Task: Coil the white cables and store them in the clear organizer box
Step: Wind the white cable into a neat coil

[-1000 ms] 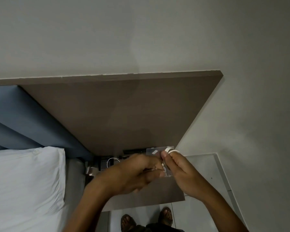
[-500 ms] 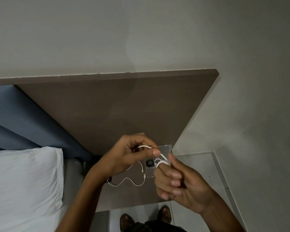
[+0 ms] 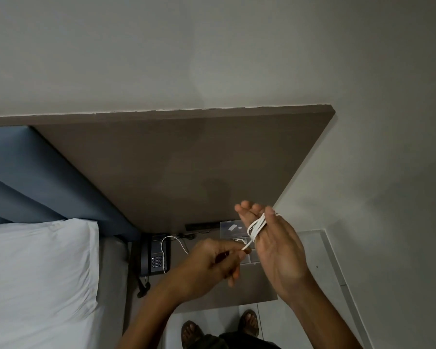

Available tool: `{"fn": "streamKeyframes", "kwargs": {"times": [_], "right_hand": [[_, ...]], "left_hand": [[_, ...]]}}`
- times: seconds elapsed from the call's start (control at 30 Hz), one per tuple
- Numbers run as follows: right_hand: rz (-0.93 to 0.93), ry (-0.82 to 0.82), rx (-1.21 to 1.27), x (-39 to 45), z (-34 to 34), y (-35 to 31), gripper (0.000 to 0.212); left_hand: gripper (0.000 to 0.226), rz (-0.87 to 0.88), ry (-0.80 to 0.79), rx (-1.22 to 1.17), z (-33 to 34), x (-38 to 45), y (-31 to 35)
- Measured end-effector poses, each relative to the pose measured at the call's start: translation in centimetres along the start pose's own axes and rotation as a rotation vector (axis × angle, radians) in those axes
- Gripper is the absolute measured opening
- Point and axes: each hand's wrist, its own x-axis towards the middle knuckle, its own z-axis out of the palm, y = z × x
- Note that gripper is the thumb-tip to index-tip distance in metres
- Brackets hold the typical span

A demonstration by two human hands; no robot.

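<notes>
A pillow (image 3: 35, 273) is lying far left, a phone (image 3: 154, 255) beside it with a loose white cable (image 3: 173, 241) trailing over it. The left hand (image 3: 212, 268) is pinching that cable's end. The right hand (image 3: 275, 250) is standing open, fingers together, several loops wound around them. The clear box (image 3: 230, 229) is sitting behind, lid up. Coiling seems nearly done; storing remains.
</notes>
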Motion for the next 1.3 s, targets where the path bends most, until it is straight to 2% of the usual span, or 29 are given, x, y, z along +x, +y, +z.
{"fn": "streamKeyframes", "kwargs": {"times": [0.1,0.2,0.37,0.57,0.67,0.87,1.0,1.07,1.2,1.3], "right_hand": [[-0.083,-0.016,-0.343,0.1,0.1,0.7,0.045],[-0.076,-0.031,-0.506,0.1,-0.4,0.7,0.044],[-0.004,-0.065,-0.556,-0.3,-0.6,0.8,0.042],[-0.025,-0.012,-0.459,-0.1,-0.3,0.5,0.042],[0.000,0.020,-0.360,-0.1,-0.2,0.6,0.043],[0.027,0.076,-0.286,-0.3,0.1,1.5,0.043],[0.040,0.057,-0.235,-0.2,0.4,1.0,0.045],[0.035,0.057,-0.223,-0.1,0.5,0.8,0.047],[0.022,0.065,-0.212,0.1,0.6,0.8,0.046],[0.035,0.040,-0.183,0.3,0.7,0.8,0.047]], "left_hand": [[0.027,0.013,-0.037,0.219,-0.5,-0.3,1.0],[0.022,0.049,-0.015,0.370,-1.5,-0.3,2.0],[0.008,0.127,0.042,0.265,-3.1,-0.1,3.0],[0.021,0.139,0.021,0.028,-2.6,0.5,2.6],[0.025,0.155,0.074,-0.124,-1.8,0.7,2.2],[0.014,0.193,0.349,0.002,0.6,1.7,1.1],[0.012,0.169,0.520,-0.120,1.7,1.6,0.9],[0.019,0.159,0.585,-0.156,2.0,1.6,1.0],[0.032,0.095,0.644,-0.041,1.5,1.8,1.2],[0.032,0.109,0.592,0.092,1.0,1.8,2.0]]}}
